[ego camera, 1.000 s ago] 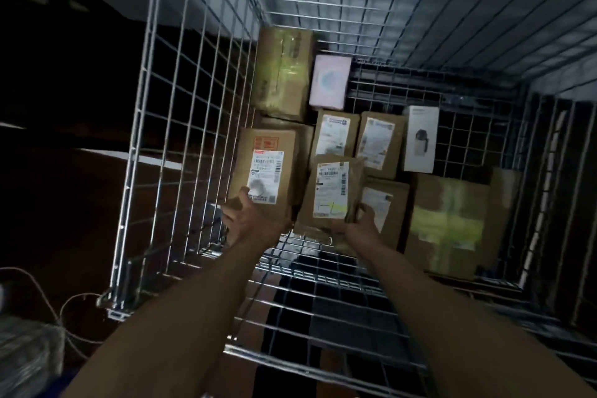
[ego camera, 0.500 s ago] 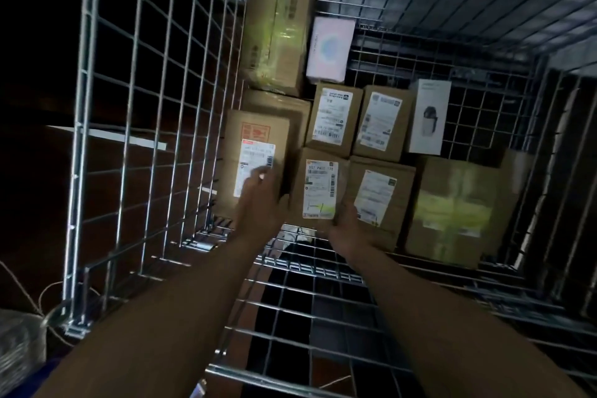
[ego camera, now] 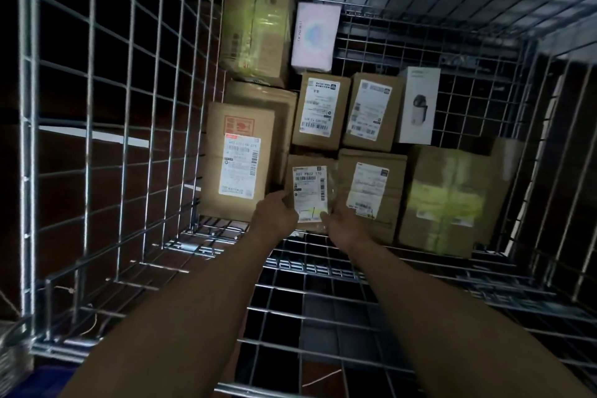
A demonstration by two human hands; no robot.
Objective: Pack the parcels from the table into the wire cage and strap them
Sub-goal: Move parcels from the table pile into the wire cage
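The cage's point(ego camera: 355, 272) wire floor fills the lower half of the frame. Along its far edge, at mid-frame, four parcels stand in a row, side by side. From left to right they are a tall box point(ego camera: 239, 161) against the left wall, a small box point(ego camera: 310, 191), a labelled box point(ego camera: 371, 194) and a taped box point(ego camera: 445, 200). More boxes are stacked above them.

The wire cage point(ego camera: 26, 171) is bare silvery metal with a dull sheen. The small parcel point(ego camera: 309, 184) and its neighbours are matt brown cardboard with smooth white paper labels point(ego camera: 240, 168); the near right carton point(ego camera: 484, 178) and far left carton point(ego camera: 274, 48) carry glossy yellowish tape point(ego camera: 449, 203). The far white box point(ego camera: 418, 107) is smooth printed card.
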